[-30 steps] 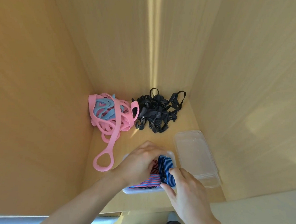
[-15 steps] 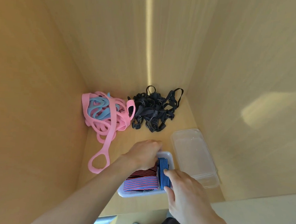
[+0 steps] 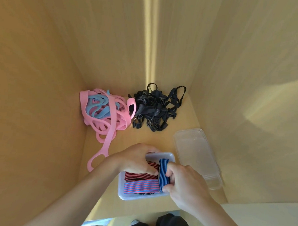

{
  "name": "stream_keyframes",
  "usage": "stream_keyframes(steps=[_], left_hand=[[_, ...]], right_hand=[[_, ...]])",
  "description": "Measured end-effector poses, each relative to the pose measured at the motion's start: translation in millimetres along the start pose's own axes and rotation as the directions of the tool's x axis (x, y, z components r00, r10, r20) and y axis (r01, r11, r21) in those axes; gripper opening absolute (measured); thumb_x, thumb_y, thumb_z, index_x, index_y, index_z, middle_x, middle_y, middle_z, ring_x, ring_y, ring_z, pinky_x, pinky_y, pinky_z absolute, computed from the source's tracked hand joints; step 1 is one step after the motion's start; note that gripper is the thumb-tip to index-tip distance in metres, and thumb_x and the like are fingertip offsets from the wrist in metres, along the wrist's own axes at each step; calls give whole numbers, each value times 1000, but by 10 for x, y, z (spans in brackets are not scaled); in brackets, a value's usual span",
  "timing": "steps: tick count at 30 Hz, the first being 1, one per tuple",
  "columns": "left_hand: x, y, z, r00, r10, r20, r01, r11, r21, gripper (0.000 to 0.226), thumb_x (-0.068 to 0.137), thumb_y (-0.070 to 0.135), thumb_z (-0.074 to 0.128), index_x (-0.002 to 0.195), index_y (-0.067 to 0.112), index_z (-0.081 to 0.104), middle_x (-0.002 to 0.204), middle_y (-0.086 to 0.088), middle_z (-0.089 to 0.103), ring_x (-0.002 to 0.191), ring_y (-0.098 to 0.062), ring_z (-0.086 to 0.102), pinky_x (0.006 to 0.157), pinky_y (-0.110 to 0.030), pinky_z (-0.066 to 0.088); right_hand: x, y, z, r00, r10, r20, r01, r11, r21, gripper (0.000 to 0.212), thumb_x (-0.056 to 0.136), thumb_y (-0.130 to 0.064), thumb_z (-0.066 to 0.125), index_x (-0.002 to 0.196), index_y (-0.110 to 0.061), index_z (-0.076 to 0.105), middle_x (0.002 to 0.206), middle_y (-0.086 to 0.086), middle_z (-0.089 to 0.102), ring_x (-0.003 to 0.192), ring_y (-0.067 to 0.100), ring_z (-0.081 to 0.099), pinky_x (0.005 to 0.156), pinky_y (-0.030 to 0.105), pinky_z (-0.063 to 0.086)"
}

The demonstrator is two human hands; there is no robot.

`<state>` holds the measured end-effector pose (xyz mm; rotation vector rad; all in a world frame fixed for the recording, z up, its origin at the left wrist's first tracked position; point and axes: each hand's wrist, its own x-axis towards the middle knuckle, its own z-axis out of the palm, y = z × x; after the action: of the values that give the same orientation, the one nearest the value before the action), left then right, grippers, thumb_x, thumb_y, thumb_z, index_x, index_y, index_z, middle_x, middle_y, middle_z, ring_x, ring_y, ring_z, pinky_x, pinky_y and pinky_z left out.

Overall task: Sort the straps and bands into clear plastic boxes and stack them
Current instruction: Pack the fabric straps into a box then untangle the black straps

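Hands: two are showing, a left hand (image 3: 138, 160) and a right hand (image 3: 184, 183), both reaching into the same box.
Clear boxes: two are sitting on the shelf, one box (image 3: 134, 197) holding striped bands and one empty box (image 3: 194, 150) just beside it.
Striped bands in the box: three are showing, a blue-and-black band (image 3: 163, 173), a red-and-black band (image 3: 137, 176) and a blue-and-red band (image 3: 141, 186).
Loose heaps: two are lying at the back, a pink and light-blue heap (image 3: 104, 110) and a black strap heap (image 3: 153, 108); single pieces are tangling too much to count.
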<state>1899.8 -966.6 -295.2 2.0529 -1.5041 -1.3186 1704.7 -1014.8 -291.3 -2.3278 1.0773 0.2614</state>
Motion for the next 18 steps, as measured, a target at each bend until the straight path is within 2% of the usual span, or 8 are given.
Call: stream_keyframes(steps=[4,8,11,13,15,18], left_hand=[[-35,8,-70,995,10,96,-15,999,52,71,75,27,83,139,38,53,130,18,61,121,-6,55,107,-34,45],[-47,-8,-164,984,4,180,-16,998,63,84,75,25,80,147,46,41,140,24,54,128,-3,51,112,-33,42],[-77,-41,-215,966,36,258,-32,999,-20,89,76,21,82,147,49,38,141,28,53,131,2,49,115,-31,38],[-79,-148,-234,966,38,254,-34,999,-18,95,71,24,87,147,50,36,141,29,53,132,1,49,115,-32,37],[-99,-476,-225,981,8,195,-18,999,50,102,66,30,90,148,50,33,141,28,51,131,-1,48,114,-33,38],[-105,-533,-149,992,-21,128,12,997,70,105,64,32,91,149,48,32,141,26,51,129,-2,49,113,-30,39]], right_hand=[[90,-124,-77,999,21,42,-16,993,-114,32,79,-33,76,90,-27,47,91,-7,59,86,21,60,70,34,45],[189,-191,-116,998,18,59,-7,983,-186,34,80,-20,73,84,-26,40,88,-6,58,84,23,60,66,32,43],[242,-234,-114,998,6,57,7,976,-219,35,81,-16,72,89,-28,40,97,-3,62,93,26,63,67,30,37],[297,-282,-45,998,-8,61,22,971,-236,35,81,-15,70,91,-27,39,104,-1,65,98,28,65,68,30,36],[397,-467,184,998,-28,53,40,970,-238,36,82,-16,70,91,-29,38,107,0,66,100,29,65,68,30,35],[368,-474,222,998,-37,53,50,963,-265,34,85,-19,69,94,-30,38,109,1,67,103,30,65,69,30,35]])
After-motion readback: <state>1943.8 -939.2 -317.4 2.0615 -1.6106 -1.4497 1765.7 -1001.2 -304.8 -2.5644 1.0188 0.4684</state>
